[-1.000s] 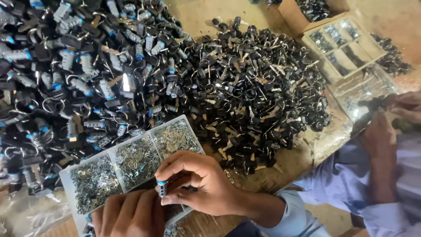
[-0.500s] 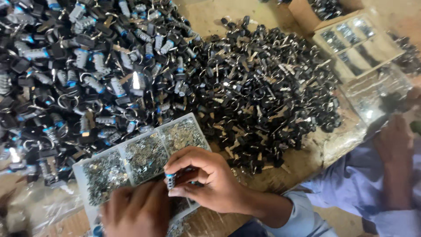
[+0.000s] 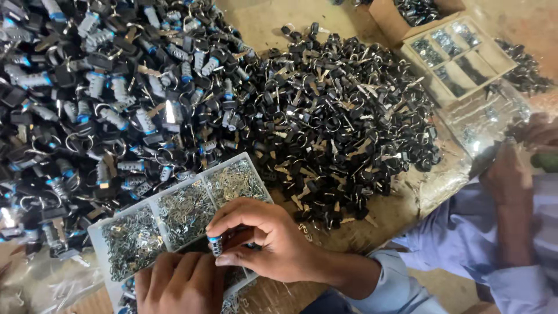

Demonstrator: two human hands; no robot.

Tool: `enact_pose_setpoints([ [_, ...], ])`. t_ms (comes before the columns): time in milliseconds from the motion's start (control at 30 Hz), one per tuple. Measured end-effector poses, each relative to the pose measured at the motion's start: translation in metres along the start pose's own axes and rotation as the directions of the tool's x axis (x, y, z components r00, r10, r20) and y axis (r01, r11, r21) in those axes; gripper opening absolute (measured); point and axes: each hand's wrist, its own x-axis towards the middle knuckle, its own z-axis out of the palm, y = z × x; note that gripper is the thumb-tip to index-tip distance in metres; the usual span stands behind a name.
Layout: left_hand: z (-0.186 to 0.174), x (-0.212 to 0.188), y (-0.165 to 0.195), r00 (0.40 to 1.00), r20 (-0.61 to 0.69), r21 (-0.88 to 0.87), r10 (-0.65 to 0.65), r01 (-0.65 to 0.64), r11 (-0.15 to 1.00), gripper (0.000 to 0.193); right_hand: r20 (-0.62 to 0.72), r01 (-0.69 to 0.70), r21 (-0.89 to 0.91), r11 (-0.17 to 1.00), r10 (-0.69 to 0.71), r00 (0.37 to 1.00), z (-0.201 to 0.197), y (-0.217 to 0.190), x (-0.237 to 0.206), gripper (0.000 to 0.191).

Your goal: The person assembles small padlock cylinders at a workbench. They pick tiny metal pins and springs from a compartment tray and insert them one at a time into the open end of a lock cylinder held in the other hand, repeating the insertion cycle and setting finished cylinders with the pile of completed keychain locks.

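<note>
My right hand (image 3: pixel 264 238) pinches a small silver cylinder with a blue end (image 3: pixel 216 244) over a clear plastic compartment tray (image 3: pixel 96 235) filled with tiny metal pieces. My left hand (image 3: pixel 177 285) lies just below it at the bottom edge, fingers curled over the tray's near side; whether it holds anything is hidden. A big heap of silver-and-blue lock parts with wire loops (image 3: pixel 99 99) lies to the upper left of the tray.
A dense pile of small black parts (image 3: pixel 343 122) covers the middle of the wooden table. A divided cardboard box (image 3: pixel 459 55) and a clear tray (image 3: pixel 482 119) stand at the upper right. Another person's sleeve and hands (image 3: pixel 517 174) are on the right.
The view has drifted a little, so the tray and my hands sit further right in the picture. My right hand keeps its pinch on the small cylinder.
</note>
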Motion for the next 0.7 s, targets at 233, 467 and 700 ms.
enact_pose_setpoints([
  [233, -0.029, 0.003, 0.002, 0.979, -0.141, -0.345, -0.146, 0.089, 0.934, 0.011, -0.002, 0.043, -0.078, 0.996, -0.043, 0.999, -0.003, 0.005, 0.000, 0.037],
  [467, -0.046, 0.000, 0.008, 0.938, -0.042, -0.764, -0.344, 0.192, 0.616, 0.016, 0.000, 0.025, -0.064, 0.998, -0.025, 1.000, -0.004, 0.015, -0.003, 0.038],
  [700, -0.042, -0.004, 0.009, 0.920, 0.027, -0.825, -0.392, 0.242, 0.511, 0.011, 0.018, 0.003, -0.113, 0.994, -0.001, 1.000, -0.003, 0.015, -0.004, 0.035],
])
